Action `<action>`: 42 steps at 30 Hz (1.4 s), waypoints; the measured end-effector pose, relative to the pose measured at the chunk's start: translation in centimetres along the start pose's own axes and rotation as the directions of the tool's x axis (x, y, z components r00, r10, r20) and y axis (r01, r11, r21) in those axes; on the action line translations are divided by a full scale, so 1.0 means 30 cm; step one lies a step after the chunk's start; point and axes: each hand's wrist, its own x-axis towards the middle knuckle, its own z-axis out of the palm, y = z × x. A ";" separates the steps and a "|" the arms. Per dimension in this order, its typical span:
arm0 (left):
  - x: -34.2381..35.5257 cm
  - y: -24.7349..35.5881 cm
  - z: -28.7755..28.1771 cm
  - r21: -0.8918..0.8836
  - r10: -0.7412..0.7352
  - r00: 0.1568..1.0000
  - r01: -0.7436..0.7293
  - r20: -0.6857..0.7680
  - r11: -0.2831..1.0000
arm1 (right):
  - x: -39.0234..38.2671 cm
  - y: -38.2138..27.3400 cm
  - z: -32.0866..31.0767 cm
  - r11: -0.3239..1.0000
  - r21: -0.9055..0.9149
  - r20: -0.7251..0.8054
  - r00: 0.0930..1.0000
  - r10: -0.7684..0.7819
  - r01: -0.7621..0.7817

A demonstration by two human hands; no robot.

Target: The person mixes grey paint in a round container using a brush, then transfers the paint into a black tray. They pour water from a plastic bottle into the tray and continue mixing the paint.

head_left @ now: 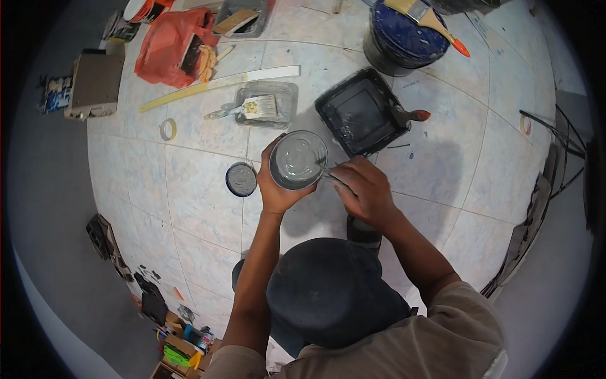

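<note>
My left hand (275,189) is wrapped round the side of a round paint can (298,187), its open top facing up. Inside lies thick grey paint (297,158) with swirled ridges. Thumb and fingers of my right hand (364,189) pinch a thin dark stirring stick (326,171), which reaches over the can's right rim into the paint. Most of the stick is hidden, so its kind is unclear. On the floor left of the can rests a round lid (241,179) smeared with grey. Just beyond my right hand sits a black paint tray (328,104) with a red-tipped brush (410,115) across its edge.
A clear plastic tray (292,101) holds a white-bristled brush (260,107). Behind it lies a long pale strip (221,84). A tape roll (168,129) is at left. A dark bucket (383,55) with another brush (429,22) on top stands far right, a red bag (170,47) far left.
</note>
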 end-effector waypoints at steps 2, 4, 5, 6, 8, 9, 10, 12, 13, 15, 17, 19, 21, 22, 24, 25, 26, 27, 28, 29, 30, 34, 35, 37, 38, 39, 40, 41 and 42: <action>0.045 0.089 0.011 0.028 -0.005 0.999 0.004 0.045 1.000 | -0.009 -0.005 -0.070 0.999 -0.020 -0.075 0.996 -0.049 0.048; 0.088 0.127 0.028 0.053 -0.007 0.996 0.002 0.087 0.999 | -0.002 -0.006 -0.134 0.998 -0.040 -0.112 0.993 -0.048 0.044; 0.114 0.130 0.034 0.134 0.116 0.986 -0.132 0.120 0.982 | 0.005 -0.006 -0.163 0.997 -0.060 -0.139 0.989 -0.056 0.048; 0.140 0.135 0.046 0.206 0.235 0.958 -0.266 0.162 0.942 | 0.011 -0.004 -0.191 0.997 -0.069 -0.147 0.988 -0.049 0.039; 0.193 0.198 0.056 0.253 0.255 0.949 -0.298 0.187 0.921 | 0.038 -0.003 -0.237 0.997 -0.065 -0.190 0.980 -0.054 0.042; 0.213 0.220 0.062 0.296 0.270 0.942 -0.321 0.202 0.899 | 0.051 0.005 -0.252 0.997 -0.063 -0.200 0.979 -0.048 0.036; 0.231 0.230 0.072 0.296 0.274 0.938 -0.329 0.212 0.897 | 0.064 0.019 -0.266 0.995 -0.089 -0.210 0.976 -0.057 0.039; 0.263 0.242 0.093 0.358 0.255 0.940 -0.323 0.226 0.876 | 0.097 0.037 -0.298 0.995 -0.092 -0.221 0.974 -0.060 0.041; 0.278 0.243 0.100 0.356 0.260 0.937 -0.331 0.234 0.874 | 0.123 0.044 -0.314 0.995 -0.094 -0.229 0.972 -0.059 0.038; 0.290 0.237 0.109 0.331 0.255 0.934 -0.330 0.249 0.884 | 0.161 0.065 -0.331 0.983 -0.121 -0.247 0.955 -0.164 0.137; 0.299 0.238 0.105 0.353 0.253 0.931 -0.337 0.263 0.873 | 0.215 0.071 -0.325 0.984 -0.097 -0.225 0.960 -0.167 0.148; 0.301 0.249 0.102 0.370 0.255 0.927 -0.347 0.276 0.862 | 0.243 0.105 -0.319 0.984 -0.078 -0.202 0.964 -0.174 0.161; 0.309 0.261 0.108 0.393 0.265 0.918 -0.370 0.297 0.842 | 0.251 0.158 -0.312 0.987 -0.080 -0.049 0.988 -0.146 0.141; 0.309 0.263 0.107 0.395 0.264 0.916 -0.372 0.301 0.840 | 0.256 0.164 -0.320 0.987 -0.078 -0.053 0.988 -0.144 0.140; 0.311 0.267 0.102 0.446 0.332 0.895 -0.438 0.298 0.781 | 0.269 0.162 -0.342 0.990 -0.065 -0.022 0.992 -0.127 0.125; 0.311 0.264 0.111 0.442 0.332 0.894 -0.440 0.302 0.782 | 0.275 0.166 -0.347 0.990 -0.068 -0.024 0.992 -0.123 0.121; 0.310 0.261 0.119 0.434 0.314 0.907 -0.411 0.280 0.802 | 0.287 0.167 -0.346 0.990 -0.059 -0.015 0.992 -0.128 0.127; 0.308 0.260 0.126 0.425 0.295 0.920 -0.382 0.258 0.821 | 0.298 0.169 -0.345 0.990 -0.050 -0.006 0.991 -0.133 0.133; 0.308 0.261 0.134 0.417 0.299 0.917 -0.388 0.264 0.822 | 0.300 0.184 -0.341 0.990 -0.058 -0.010 0.992 -0.128 0.127; 0.306 0.263 0.138 0.428 0.291 0.919 -0.383 0.266 0.818 | 0.296 0.205 -0.331 0.995 -0.028 0.050 0.994 -0.094 0.095; 0.307 0.265 0.143 0.440 0.283 0.921 -0.378 0.269 0.815 | 0.295 0.218 -0.328 0.998 0.000 0.110 0.992 -0.061 0.061; 0.300 0.265 0.135 0.441 0.261 0.931 -0.353 0.255 0.825 | 0.334 0.210 -0.320 0.990 -0.018 -0.021 0.989 -0.144 0.143; 0.307 0.268 0.140 0.449 0.261 0.927 -0.360 0.268 0.818 | 0.332 0.237 -0.308 0.994 -0.035 0.057 0.993 -0.101 0.103; 0.315 0.273 0.149 0.455 0.263 0.922 -0.371 0.284 0.809 | 0.329 0.248 -0.309 0.996 -0.057 0.131 0.990 -0.055 0.063; 0.317 0.276 0.150 0.457 0.266 0.919 -0.378 0.292 0.805 | 0.335 0.233 -0.322 0.996 -0.021 0.049 0.995 -0.084 0.085; 0.320 0.277 0.152 0.459 0.269 0.915 -0.385 0.300 0.801 | 0.337 0.225 -0.330 0.994 0.012 -0.034 0.993 -0.110 0.110; 0.326 0.279 0.151 0.458 0.272 0.914 -0.389 0.302 0.799 | 0.335 0.237 -0.328 0.994 0.010 -0.038 0.993 -0.110 0.111; 0.332 0.276 0.151 0.457 0.265 0.914 -0.386 0.307 0.801 | 0.332 0.262 -0.320 0.992 -0.003 -0.022 0.992 -0.126 0.126; 0.336 0.277 0.151 0.456 0.258 0.914 -0.382 0.312 0.804 | 0.328 0.279 -0.317 0.990 -0.016 -0.006 0.990 -0.142 0.142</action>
